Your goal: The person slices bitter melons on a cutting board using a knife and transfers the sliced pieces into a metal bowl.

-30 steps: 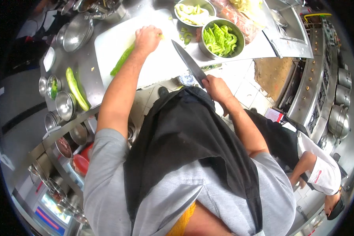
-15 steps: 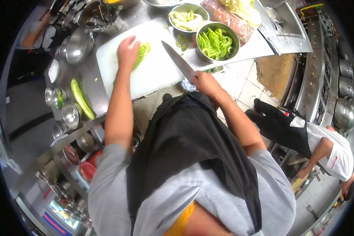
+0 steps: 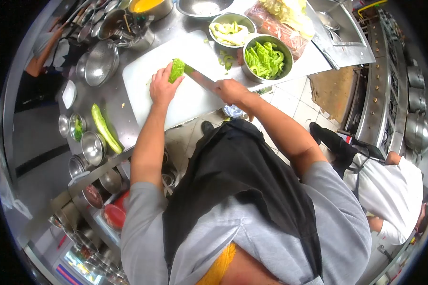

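Observation:
On the white cutting board (image 3: 145, 102), my left hand (image 3: 162, 88) is closed around a bumpy green piece of what looks like bitter melon (image 3: 177, 69). My right hand (image 3: 231, 91) grips the handle of a kitchen knife (image 3: 200, 79). The blade points up and left, its tip right beside the green piece; whether they touch I cannot tell. Several thin green scraps (image 3: 227, 61) lie to the right of the board's far part. A steel bowl (image 3: 292, 71) of sliced green vegetable and another bowl (image 3: 211, 40) of paler strips stand beyond them.
A long pale-green vegetable (image 3: 104, 128) lies left of the board, near small steel bowls (image 3: 93, 147). Wrapped reddish food (image 3: 278, 28) sits behind the filled bowls. A person in a white shirt (image 3: 390, 190) is at the right. Stove burners (image 3: 375, 85) line the right side.
My left hand now holds the green piece up at its fingertips. My right hand has moved left and swung the knife blade from the board's right side to the piece. The other person has turned.

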The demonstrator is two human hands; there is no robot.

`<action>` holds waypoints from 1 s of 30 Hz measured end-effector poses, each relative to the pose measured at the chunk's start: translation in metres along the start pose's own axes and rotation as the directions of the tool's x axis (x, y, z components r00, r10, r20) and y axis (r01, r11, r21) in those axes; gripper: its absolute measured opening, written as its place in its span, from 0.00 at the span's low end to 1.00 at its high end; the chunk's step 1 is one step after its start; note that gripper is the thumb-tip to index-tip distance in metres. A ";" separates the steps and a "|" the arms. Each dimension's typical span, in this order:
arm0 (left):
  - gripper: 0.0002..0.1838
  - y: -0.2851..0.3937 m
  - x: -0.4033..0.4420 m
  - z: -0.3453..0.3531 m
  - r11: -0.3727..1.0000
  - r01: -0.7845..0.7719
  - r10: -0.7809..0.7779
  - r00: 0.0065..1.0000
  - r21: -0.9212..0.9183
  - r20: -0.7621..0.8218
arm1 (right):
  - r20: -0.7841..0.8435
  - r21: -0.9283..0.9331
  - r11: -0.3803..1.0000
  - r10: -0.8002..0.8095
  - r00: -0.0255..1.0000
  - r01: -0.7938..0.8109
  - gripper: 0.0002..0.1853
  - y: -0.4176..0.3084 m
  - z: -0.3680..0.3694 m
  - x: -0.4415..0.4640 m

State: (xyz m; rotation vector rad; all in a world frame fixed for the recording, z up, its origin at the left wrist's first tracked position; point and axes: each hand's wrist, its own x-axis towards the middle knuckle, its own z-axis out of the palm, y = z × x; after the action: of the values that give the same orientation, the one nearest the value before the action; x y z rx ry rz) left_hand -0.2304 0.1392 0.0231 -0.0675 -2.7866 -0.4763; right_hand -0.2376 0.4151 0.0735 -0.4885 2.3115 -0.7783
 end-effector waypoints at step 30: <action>0.20 0.287 0.097 0.066 0.702 -0.577 0.620 0.784 -0.418 -0.039 | 0.130 0.887 0.300 0.567 0.813 -0.351 0.10 0.095 -0.048 -0.348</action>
State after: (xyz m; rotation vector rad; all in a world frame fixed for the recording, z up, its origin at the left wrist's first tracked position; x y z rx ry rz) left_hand -0.3145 0.4314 0.0850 -1.0940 -2.4879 -0.8779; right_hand -0.0310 0.6866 0.2005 0.7820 1.6536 -1.6073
